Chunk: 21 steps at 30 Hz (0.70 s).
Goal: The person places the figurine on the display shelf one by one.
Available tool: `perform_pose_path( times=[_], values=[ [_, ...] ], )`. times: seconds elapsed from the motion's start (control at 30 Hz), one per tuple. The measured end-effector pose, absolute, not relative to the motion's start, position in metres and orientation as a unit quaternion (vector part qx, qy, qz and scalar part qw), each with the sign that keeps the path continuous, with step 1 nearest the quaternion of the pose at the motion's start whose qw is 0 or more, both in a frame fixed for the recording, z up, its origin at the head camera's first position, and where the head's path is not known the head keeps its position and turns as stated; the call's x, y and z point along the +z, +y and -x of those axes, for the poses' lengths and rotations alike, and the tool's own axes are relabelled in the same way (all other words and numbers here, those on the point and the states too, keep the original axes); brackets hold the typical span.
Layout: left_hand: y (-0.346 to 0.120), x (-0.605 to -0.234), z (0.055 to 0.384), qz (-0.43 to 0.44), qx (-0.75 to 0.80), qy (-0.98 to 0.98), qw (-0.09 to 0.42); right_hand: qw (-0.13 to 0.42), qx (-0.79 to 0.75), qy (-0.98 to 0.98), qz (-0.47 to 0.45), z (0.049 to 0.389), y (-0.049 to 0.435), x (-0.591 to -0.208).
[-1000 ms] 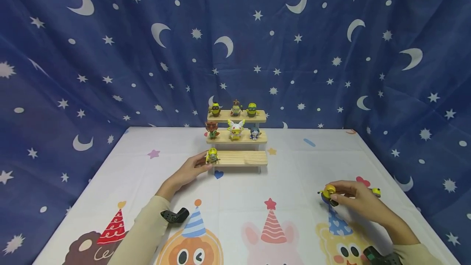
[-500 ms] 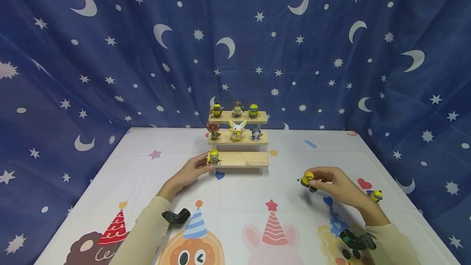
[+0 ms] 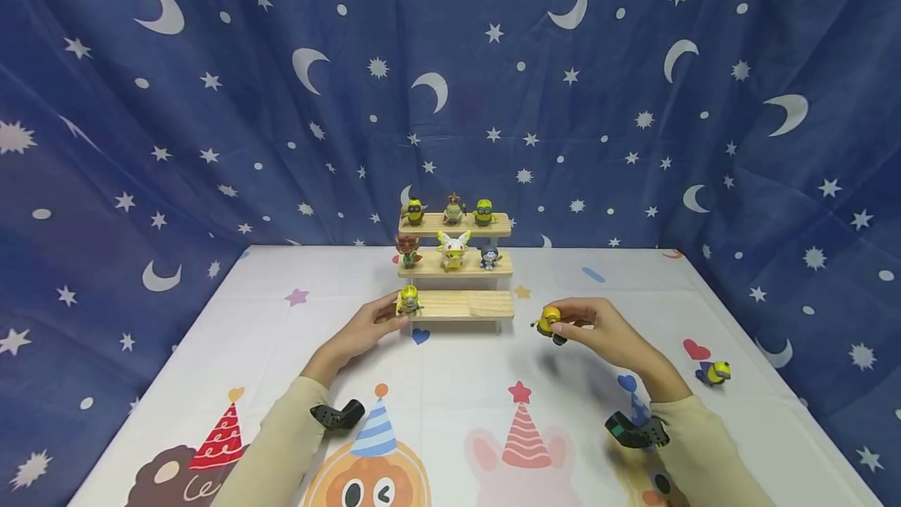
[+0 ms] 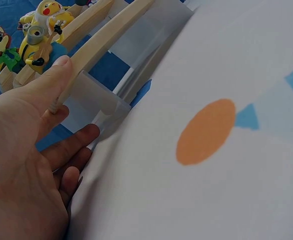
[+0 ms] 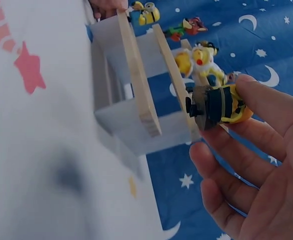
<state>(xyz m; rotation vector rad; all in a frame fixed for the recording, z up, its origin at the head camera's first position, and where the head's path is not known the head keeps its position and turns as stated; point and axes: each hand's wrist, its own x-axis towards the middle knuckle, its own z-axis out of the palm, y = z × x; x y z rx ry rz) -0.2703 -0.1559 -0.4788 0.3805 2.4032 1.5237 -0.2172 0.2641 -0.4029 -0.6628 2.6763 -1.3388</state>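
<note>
My right hand (image 3: 598,329) pinches a yellow minion figurine (image 3: 547,322) between thumb and fingers, above the table to the right of a three-tier wooden display stand (image 3: 468,304). In the right wrist view this figurine (image 5: 221,106) is tilted, its dark base facing the stand. My left hand (image 3: 366,325) grips the left end of the stand's bottom shelf. The left wrist view shows the thumb on the plank's front edge and other fingers below, near the clear side support (image 4: 94,100). Close by the thumb, a minion figurine with a small guitar (image 4: 36,47) stands on that shelf.
Three minion figurines, one a crowned figurine (image 3: 454,210), stand on the top shelf. The middle shelf carries a fox figurine (image 3: 407,251), a white-and-yellow figurine (image 3: 454,251) and a blue-hooded figurine (image 3: 489,257). Another minion figurine (image 3: 716,372) lies on the table at the right.
My right hand has carried the minion figurine left and farther back, toward the stand. The figurine lying at the right now shows fully. My left hand has stayed on the shelf's end.
</note>
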Motion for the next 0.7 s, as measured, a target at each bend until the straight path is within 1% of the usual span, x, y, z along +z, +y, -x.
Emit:
perform_pose_path(
  times=[0.27,0.5,0.7],
  values=[
    [-0.159,-0.479,0.27,-0.12,0.528,0.828,0.143,0.036,-0.439,0.866,0.238,0.231,0.24,-0.399],
    [-0.157,-0.48,0.271,-0.127,0.527,0.83,0.133,0.04,-0.455,0.851,0.259,0.242,0.22,-0.397],
    [-0.156,-0.478,0.27,-0.128,0.525,0.83,0.135,0.042,-0.457,0.849,0.261,0.25,0.205,-0.394]
  ],
)
